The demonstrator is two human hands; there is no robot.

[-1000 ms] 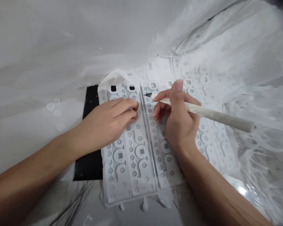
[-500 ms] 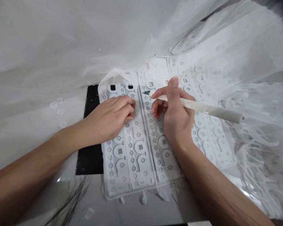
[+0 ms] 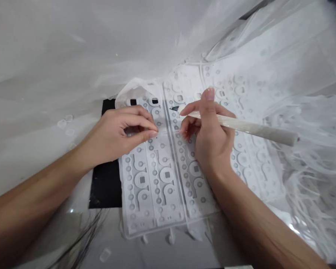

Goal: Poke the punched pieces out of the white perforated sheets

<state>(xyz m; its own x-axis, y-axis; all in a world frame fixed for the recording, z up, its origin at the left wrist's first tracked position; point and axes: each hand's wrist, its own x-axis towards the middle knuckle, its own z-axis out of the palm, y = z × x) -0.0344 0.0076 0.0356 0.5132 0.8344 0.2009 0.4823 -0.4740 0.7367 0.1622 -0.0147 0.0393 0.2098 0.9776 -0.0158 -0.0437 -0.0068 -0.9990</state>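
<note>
A white moulded sheet (image 3: 145,220), patterned with round studs, curved grooves and small square openings, lies in front of me. My right hand (image 3: 212,134) grips a craft knife (image 3: 257,132) with a thick white handle. Its dark pointed blade aims left over the sheet's long central groove; whether it touches is unclear. On the left half of the sheet, my left hand (image 3: 126,130) pinches thumb and fingertips together. Anything between those fingertips is too small to make out. Two upper square openings show black through them.
Under the sheet's left side is a black panel (image 3: 106,186). Small clear squares (image 3: 70,132) lie at the left. White stringy scraps (image 3: 313,186) heap at the right, and translucent plastic film (image 3: 86,45) covers the back. Dark strands (image 3: 86,235) lie at front left.
My left hand has turned from curled-under fingers to a thumb-and-finger pinch, its knuckles shifting left. The right hand and knife stay almost in place.
</note>
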